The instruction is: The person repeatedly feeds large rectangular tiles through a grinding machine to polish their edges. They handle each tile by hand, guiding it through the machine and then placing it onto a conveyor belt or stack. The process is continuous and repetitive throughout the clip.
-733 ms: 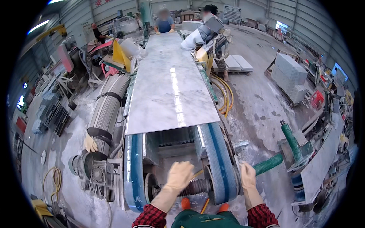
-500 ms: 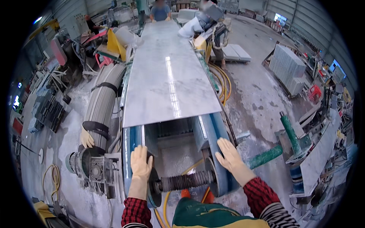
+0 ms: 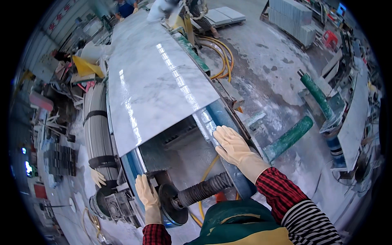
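A large polished slab, white with grey veins, lies flat across two blue belts and stretches away toward the far end. My left hand, in a cream rubber glove, rests with its fingers stretched on the left blue belt, just short of the slab's near edge. On the right blue belt my right hand, gloved alike, lies flat with its fingers extended. Neither hand touches the slab or holds anything. Between the belts' near ends runs a dark ribbed shaft with a round pulley beside my left hand.
To the left are a motor, a spare cream glove and a long grey ribbed cover. Green posts stick out at the right. Yellow hoses coil on the floor. A co-worker stands at the far end.
My view has turned and shifted, so the slab appears tilted and nearer. The slab's near edge lies closer to my hands. Both hands stay flat on the belts.
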A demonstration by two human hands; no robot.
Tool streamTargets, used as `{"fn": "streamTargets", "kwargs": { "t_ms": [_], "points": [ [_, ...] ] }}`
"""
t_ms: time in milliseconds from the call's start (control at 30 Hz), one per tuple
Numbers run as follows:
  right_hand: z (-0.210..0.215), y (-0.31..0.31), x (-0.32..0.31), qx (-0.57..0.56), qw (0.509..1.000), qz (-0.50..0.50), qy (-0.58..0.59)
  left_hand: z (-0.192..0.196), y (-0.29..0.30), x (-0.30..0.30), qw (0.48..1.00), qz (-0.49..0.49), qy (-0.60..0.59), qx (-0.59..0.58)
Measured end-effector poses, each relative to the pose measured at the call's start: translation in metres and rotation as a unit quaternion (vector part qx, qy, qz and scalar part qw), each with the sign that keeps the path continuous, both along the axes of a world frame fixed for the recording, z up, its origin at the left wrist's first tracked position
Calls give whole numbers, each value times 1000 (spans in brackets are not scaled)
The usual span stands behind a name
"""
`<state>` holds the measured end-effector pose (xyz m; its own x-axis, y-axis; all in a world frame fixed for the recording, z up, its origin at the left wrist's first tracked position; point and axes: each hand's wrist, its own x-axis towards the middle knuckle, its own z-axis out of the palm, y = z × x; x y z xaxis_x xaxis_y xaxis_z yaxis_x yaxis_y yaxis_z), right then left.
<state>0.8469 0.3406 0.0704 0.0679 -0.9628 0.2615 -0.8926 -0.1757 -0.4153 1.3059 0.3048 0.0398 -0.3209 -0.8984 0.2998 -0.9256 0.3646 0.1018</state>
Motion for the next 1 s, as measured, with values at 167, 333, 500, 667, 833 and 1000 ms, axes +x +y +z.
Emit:
{"fn": "streamTargets", "kwargs": {
  "t_ms": [167, 333, 500, 667, 833, 1000],
  "points": [
    [-4, 1, -4, -14, 1000, -12, 0, 3, -2, 0, 1000, -19, -6, 21],
    [-8, -1, -1, -49, 999, -19, -9, 1, 0, 4, 999, -33, -8, 14],
    [1, 1, -5, -42, 998, -19, -47, 11, -1, -2, 999, -29, -13, 24],
    [11, 3, -5, -25, 997, -16, -64, 24, -27, -45, 998, -59, -5, -15],
    [4, 4, -1, -31, 996, -33, -82, 52, -134, -162, 987, -138, -63, -46],
    [4, 9, -7, -45, 993, -46, -100, 46, -195, -221, 974, -143, -166, 56]
  ]
}}
